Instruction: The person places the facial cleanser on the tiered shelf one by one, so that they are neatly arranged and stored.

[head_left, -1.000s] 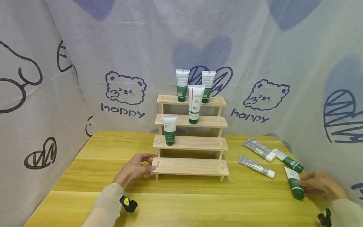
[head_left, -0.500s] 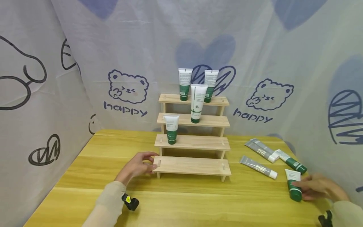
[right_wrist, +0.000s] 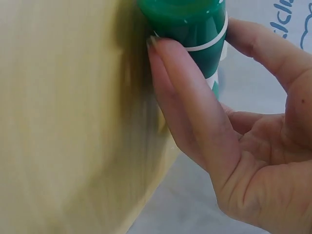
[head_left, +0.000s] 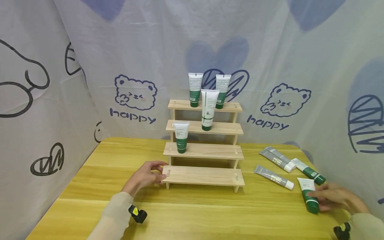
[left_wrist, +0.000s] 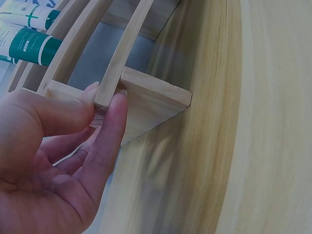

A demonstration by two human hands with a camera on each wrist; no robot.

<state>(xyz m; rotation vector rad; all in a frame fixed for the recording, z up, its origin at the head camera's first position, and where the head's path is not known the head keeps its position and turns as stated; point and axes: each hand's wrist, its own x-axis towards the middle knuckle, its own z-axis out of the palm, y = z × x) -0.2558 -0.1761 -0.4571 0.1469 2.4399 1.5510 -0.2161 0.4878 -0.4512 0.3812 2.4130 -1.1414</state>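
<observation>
My left hand (head_left: pixel 147 175) pinches the left end of the lowest board of a stepped wooden display rack (head_left: pixel 204 175), its thumb on top and fingers beneath in the left wrist view. At the right, my right hand (head_left: pixel 331 196) grips a white and green squeeze tube (head_left: pixel 309 196) between thumb and fingers. The tube's green cap (right_wrist: pixel 185 12) points toward me, close over the table. On the rack, a small white and green tube (head_left: pixel 181 141) stands on the second step, a taller white tube (head_left: pixel 209 108) on the third, and two tubes (head_left: pixel 195 90) on top.
Grey tubes with white caps (head_left: pixel 273 176) lie right of the rack, some overlapping. Another white and green tube (head_left: pixel 309 170) lies just behind the held one. A printed cloth (head_left: pixel 180 50) hangs behind and at both sides of the wooden table (head_left: pixel 210 213).
The right hand and its tube have shifted slightly left. My left hand stays on the rack's lowest board. The head view has moved a little.
</observation>
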